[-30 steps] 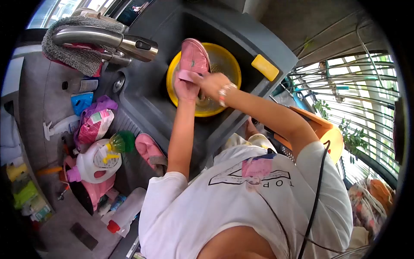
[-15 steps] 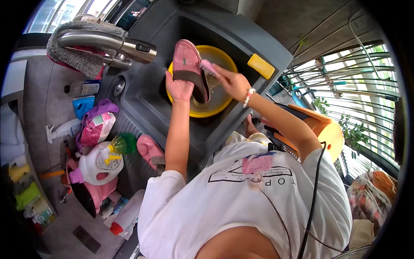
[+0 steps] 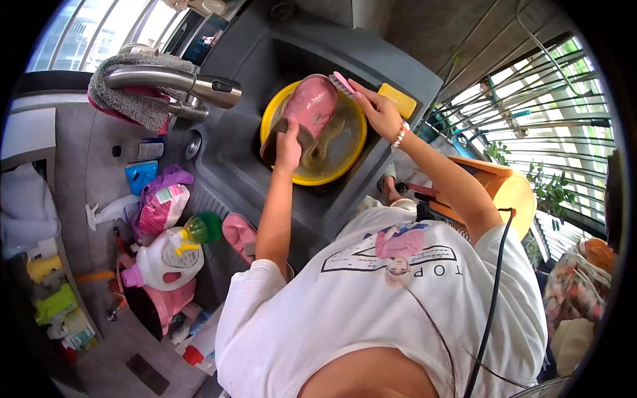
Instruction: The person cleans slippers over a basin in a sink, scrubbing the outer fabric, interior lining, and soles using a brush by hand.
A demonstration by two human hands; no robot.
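Hands both loaded: left hand (image 3: 288, 147) grips pink slipper (image 3: 315, 103) over yellow basin (image 3: 318, 181), right hand (image 3: 379, 114) pinches pink brush (image 3: 343, 83) beside slipper, contact unclear.

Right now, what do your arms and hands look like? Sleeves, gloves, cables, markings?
Left hand and right hand: bare, no gloves. Left sleeve and right sleeve: white, short, forearms uncovered. Mostly white, beaded-looking bracelet on the right wrist; nothing visible on the left. Black cable runs over the shirt near the right sleeve. No arm markings discernible.
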